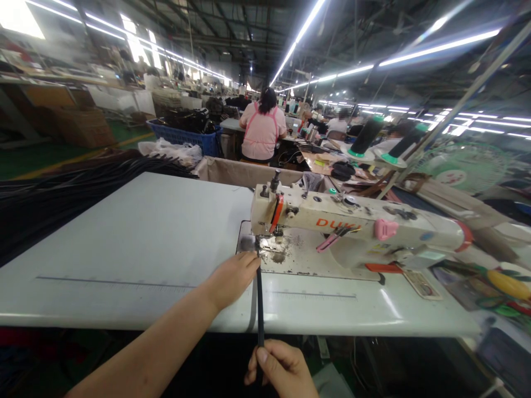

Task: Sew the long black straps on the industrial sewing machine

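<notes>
A narrow black strap (260,301) runs from under the presser foot of the white sewing machine (315,221) toward me and over the table's front edge. Close to the needle area, my left hand (236,279) lies on the table with its fingers closed together at the strap; its fingertips are partly hidden. Below the front edge, my right hand (284,367) pinches the strap between thumb and fingers. The strap looks stretched nearly straight between both hands and the machine. A metal needle plate (271,247) shows beside the presser foot.
The white table (124,237) carries a printed ruler line. Many black strips (74,190) are heaped along its left side. Pink-handled snips (332,239) rest against the machine. Behind are a blue crate (207,142), thread cones (367,135) and a seated person (261,132).
</notes>
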`<state>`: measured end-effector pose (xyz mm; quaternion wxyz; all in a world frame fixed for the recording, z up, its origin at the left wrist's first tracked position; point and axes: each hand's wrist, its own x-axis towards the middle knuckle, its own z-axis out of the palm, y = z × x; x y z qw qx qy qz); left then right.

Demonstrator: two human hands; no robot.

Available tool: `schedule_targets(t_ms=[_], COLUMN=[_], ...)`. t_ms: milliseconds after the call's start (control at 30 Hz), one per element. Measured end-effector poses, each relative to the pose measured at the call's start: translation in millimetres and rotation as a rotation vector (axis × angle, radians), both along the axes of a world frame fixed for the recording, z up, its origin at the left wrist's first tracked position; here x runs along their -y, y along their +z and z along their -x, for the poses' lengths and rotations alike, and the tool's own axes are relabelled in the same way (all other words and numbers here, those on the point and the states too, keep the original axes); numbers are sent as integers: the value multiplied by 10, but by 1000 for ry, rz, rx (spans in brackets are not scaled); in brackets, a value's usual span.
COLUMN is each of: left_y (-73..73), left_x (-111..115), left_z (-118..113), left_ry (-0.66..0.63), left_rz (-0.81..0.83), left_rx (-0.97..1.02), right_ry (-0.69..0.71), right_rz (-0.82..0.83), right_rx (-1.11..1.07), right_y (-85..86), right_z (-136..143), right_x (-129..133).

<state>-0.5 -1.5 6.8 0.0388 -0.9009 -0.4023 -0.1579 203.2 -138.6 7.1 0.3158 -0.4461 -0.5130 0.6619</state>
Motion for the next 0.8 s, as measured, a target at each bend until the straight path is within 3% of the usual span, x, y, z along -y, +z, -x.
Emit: schedule_targets(t_ms=[433, 667, 800], left_y=[-13, -34, -10], left_x=[-17, -1, 15], left_z=[-29, -26, -21], left_ry=[52, 27, 13], left_rz=[-38, -87, -59], left_rx=[158, 55, -25], right_ry=[-12, -17, -10], right_rz=[31, 33, -20], right_rx=[-31, -63, -91], right_y=[-146, -119, -186], right_z=[19, 18, 32], right_x=[14, 19, 16])
